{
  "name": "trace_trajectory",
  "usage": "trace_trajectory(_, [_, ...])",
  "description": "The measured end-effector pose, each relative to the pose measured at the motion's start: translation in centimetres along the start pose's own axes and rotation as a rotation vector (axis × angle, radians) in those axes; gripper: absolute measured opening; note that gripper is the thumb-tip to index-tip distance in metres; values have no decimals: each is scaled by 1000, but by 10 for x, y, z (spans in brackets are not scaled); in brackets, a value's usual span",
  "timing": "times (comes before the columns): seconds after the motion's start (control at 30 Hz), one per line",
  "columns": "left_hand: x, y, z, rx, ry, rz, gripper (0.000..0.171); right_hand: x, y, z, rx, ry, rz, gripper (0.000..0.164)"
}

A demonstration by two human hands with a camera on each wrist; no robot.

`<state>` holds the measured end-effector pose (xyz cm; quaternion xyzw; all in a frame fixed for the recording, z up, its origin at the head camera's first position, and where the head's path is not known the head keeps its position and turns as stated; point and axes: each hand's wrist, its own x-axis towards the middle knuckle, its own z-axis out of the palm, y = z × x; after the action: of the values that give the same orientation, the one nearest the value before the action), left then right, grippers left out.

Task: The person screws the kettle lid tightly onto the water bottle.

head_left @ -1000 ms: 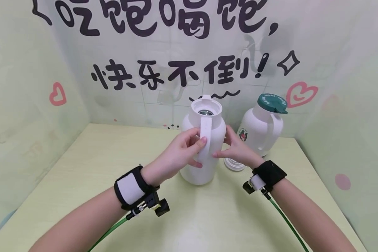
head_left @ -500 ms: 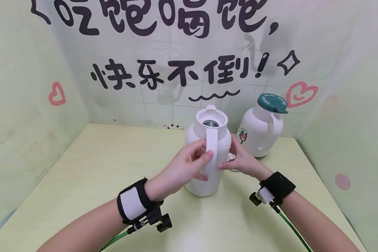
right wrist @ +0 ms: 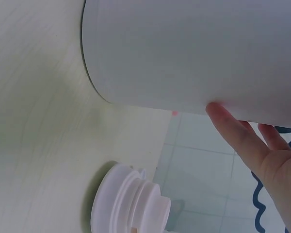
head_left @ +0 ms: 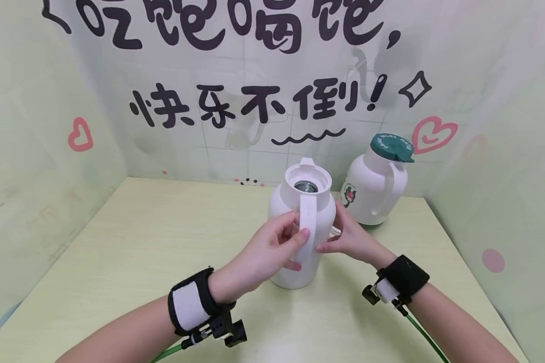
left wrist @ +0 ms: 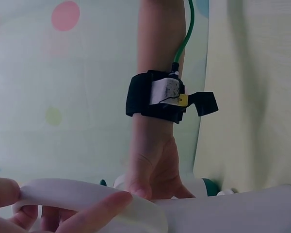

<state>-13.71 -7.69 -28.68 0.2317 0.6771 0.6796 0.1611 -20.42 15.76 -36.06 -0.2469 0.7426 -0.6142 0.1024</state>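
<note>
A white vacuum jug (head_left: 295, 242) stands upright in front of me, its round mouth uncovered and its silvery inside showing. My left hand (head_left: 272, 247) grips the jug's handle (head_left: 308, 214), thumb on the near side. On the jug's right side my right hand (head_left: 354, 237) holds the body, thumb in front and fingers reaching behind. The right wrist view shows the jug's base at the tabletop. Beside it lies a white stepped lid (right wrist: 131, 204), mostly hidden behind the right hand in the head view.
A second white jug (head_left: 377, 186) with a green lid (head_left: 392, 147) stands at the back right. The pale wooden table (head_left: 172, 222) is enclosed by printed sheets, with a back wall (head_left: 236, 166) behind the jugs and side walls left and right.
The held jug has come nearer to me and slightly right, with both hands keeping their hold. The white lid is now more hidden in the head view. The green-lidded jug has stayed put.
</note>
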Motion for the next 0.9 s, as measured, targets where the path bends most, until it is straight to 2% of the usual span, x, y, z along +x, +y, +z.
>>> trace_trajectory(0.27, [-2,-3,2,13,3,2,14,-2,4,1,-2,3,-22,103])
trace_trajectory(0.73, [-3,-4,6,46,33,16,12,-4,2,-2,-35,-5,-2,101])
trace_trajectory(0.9, [-2,-6,6,85,42,17,10,-4,5,0,-34,-8,3,100])
